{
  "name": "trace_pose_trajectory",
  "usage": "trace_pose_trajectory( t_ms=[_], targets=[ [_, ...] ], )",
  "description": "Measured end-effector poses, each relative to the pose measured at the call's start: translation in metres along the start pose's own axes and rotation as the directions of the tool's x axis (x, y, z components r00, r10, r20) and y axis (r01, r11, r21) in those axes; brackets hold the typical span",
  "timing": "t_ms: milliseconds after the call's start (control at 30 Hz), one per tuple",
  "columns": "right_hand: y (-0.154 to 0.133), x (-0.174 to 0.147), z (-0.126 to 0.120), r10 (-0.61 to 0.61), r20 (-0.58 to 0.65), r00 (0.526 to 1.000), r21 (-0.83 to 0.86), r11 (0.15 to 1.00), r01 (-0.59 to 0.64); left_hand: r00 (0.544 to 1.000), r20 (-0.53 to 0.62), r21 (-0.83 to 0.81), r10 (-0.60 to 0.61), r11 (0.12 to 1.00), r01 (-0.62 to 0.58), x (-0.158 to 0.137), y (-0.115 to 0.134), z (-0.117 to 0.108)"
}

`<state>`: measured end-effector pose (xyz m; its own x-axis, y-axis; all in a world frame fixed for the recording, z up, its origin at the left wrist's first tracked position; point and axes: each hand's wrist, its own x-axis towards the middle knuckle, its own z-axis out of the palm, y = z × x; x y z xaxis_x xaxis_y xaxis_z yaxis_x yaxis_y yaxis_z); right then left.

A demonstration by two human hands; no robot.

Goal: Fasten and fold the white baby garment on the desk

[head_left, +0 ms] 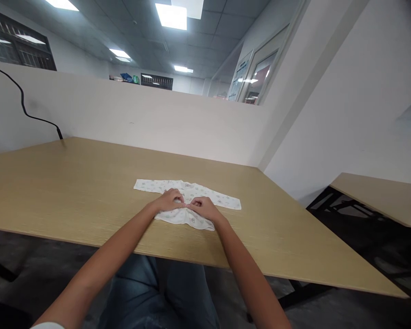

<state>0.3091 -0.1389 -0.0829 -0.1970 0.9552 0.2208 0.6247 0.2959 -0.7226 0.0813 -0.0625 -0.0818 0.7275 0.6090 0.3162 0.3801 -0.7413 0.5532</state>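
Your left hand [171,199] and right hand [204,207] meet thumb to thumb on a small, white, printed, long-sleeved cloth garment [191,193]. Both grips look narrow; whether they pinch cloth cannot be told. Its sleeves [229,202] spread left and right beyond your grip, over a tan, wood-look tabletop [99,201].

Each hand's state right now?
Left hand: curled on the patterned shirt; grip can't be told.
Right hand: curled on it too; grip can't be told.

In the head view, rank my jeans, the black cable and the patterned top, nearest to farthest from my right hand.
1. Patterned top: touching the right hand.
2. Jeans: lower than the table.
3. Black cable: at the far left.
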Motion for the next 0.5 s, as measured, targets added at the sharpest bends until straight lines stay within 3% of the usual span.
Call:
trace_pose_trajectory(
  t_ms=[500],
  targets=[
    [0.0009, 0.0012, -0.0028, -0.027, 0.029, 0.999, -0.035, 0.999, 0.028, 1.0, 0.018, -0.004, 0.008, 1.0, -0.008, 0.002, -0.0056, -0.0013]
  ],
)
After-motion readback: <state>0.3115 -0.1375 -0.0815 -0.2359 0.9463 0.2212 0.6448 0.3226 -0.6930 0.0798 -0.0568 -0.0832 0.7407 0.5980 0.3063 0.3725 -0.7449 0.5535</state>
